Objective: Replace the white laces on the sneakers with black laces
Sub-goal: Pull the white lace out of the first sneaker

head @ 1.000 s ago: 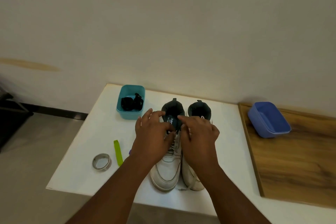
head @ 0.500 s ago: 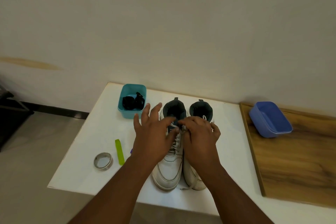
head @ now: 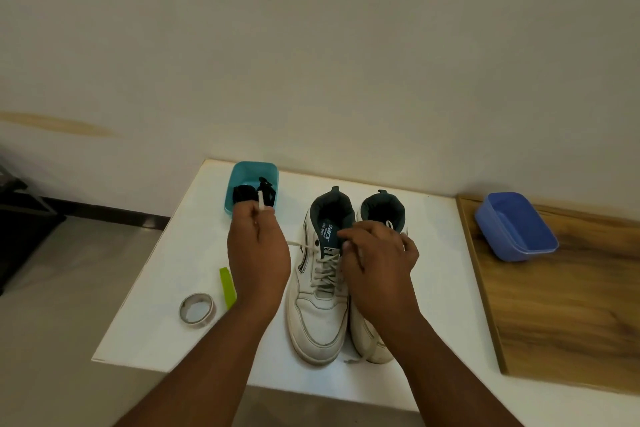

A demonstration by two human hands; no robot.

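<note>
Left hand (head: 258, 253) is clenched around the white lace (head: 300, 245), its tip poking up past the knuckles and a taut strand running toward 3 o'clock into the left sneaker (head: 320, 288). Black laces (head: 254, 193) lie in the teal tub (head: 250, 173) at 12 o'clock of that hand. Right hand (head: 377, 262) rests on both sneakers' tongues, fingers curled, probably pinching lace, though the grip is hidden. A tape roll (head: 196, 308) sits on the tabletop (head: 194, 246) at 7 o'clock.

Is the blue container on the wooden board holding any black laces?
No, the blue container looks empty inside; the black laces lie in the teal container at the table's far left.
</note>
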